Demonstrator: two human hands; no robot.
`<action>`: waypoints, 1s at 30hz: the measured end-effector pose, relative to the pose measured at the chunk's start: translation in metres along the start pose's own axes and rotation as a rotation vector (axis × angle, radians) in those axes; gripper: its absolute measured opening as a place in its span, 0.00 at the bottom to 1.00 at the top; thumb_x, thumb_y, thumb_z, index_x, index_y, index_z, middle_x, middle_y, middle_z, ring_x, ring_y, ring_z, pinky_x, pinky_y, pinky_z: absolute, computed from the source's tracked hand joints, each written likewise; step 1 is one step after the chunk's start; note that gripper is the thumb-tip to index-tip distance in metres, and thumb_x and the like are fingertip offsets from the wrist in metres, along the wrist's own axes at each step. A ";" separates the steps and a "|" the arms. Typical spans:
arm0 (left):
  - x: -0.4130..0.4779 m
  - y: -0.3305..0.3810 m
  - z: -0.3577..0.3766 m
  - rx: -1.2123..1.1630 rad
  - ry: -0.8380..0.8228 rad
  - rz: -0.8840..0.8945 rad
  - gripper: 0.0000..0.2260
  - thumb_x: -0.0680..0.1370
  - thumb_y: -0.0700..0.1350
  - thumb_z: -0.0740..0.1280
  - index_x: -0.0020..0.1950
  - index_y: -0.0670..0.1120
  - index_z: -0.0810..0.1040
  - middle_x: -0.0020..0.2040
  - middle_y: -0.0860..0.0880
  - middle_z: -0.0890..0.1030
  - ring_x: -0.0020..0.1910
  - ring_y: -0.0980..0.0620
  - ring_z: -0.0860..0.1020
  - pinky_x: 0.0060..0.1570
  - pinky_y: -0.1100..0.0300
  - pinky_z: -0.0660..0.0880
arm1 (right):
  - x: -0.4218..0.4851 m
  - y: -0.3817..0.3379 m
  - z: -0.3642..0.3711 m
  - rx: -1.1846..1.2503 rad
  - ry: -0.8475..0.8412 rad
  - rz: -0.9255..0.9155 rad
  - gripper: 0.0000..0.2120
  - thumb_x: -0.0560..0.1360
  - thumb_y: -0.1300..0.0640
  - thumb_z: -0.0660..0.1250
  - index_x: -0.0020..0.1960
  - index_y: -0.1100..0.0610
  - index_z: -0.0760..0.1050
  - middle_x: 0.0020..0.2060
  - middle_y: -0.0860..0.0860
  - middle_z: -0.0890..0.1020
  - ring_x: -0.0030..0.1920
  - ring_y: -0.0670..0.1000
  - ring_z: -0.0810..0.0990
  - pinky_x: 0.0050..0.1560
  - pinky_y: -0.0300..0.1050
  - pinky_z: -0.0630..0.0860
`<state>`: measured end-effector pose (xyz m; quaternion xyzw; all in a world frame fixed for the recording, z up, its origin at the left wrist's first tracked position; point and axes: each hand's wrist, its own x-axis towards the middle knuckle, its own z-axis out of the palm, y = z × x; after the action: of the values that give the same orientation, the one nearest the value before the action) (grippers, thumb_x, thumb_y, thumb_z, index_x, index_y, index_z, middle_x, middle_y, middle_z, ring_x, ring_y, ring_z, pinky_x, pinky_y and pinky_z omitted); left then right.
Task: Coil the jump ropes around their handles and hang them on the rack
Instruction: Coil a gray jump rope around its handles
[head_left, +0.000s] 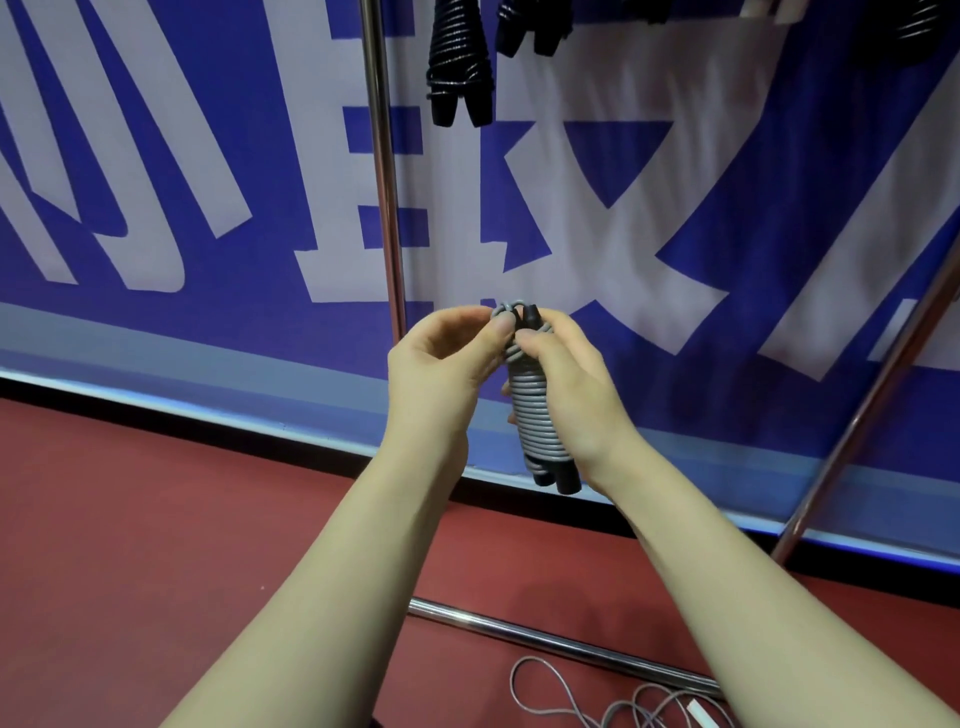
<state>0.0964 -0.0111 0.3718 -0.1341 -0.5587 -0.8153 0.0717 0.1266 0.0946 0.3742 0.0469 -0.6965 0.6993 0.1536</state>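
A grey jump rope (532, 410) is wound in tight turns round its two black handles, held upright in front of me. My right hand (569, 395) grips the bundle from the right side. My left hand (447, 358) pinches the rope's end loop at the top of the bundle. The chrome rack (384, 171) stands just behind, and black coiled ropes (457, 57) hang from its top at the upper edge of the view.
A loose grey rope (597, 701) with a white handle lies on the red floor at bottom right, near the rack's base bar (545, 642). A slanted rack leg (862, 410) rises at right. A blue and white banner covers the wall behind.
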 end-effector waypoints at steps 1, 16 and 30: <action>0.001 0.000 -0.002 0.039 -0.014 -0.007 0.03 0.74 0.39 0.73 0.47 0.44 0.81 0.38 0.51 0.83 0.40 0.55 0.82 0.47 0.61 0.79 | 0.000 0.000 -0.002 -0.009 -0.013 -0.007 0.09 0.81 0.59 0.58 0.51 0.48 0.75 0.42 0.51 0.80 0.39 0.51 0.78 0.37 0.47 0.77; 0.011 0.003 -0.013 -0.019 -0.200 -0.263 0.08 0.77 0.42 0.69 0.44 0.43 0.72 0.48 0.40 0.73 0.49 0.45 0.72 0.47 0.53 0.72 | -0.001 0.008 -0.014 -0.157 -0.089 -0.140 0.14 0.83 0.58 0.59 0.67 0.47 0.73 0.50 0.55 0.82 0.35 0.52 0.79 0.34 0.48 0.80; 0.008 -0.002 -0.004 0.079 0.008 -0.163 0.12 0.72 0.37 0.75 0.38 0.43 0.72 0.41 0.42 0.78 0.42 0.46 0.78 0.57 0.50 0.77 | 0.003 0.023 -0.027 -0.574 0.024 -0.263 0.25 0.76 0.54 0.70 0.71 0.43 0.69 0.59 0.44 0.78 0.57 0.43 0.77 0.58 0.43 0.76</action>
<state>0.0873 -0.0139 0.3705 -0.0823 -0.5992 -0.7962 0.0125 0.1208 0.1220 0.3522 0.0831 -0.8517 0.4486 0.2578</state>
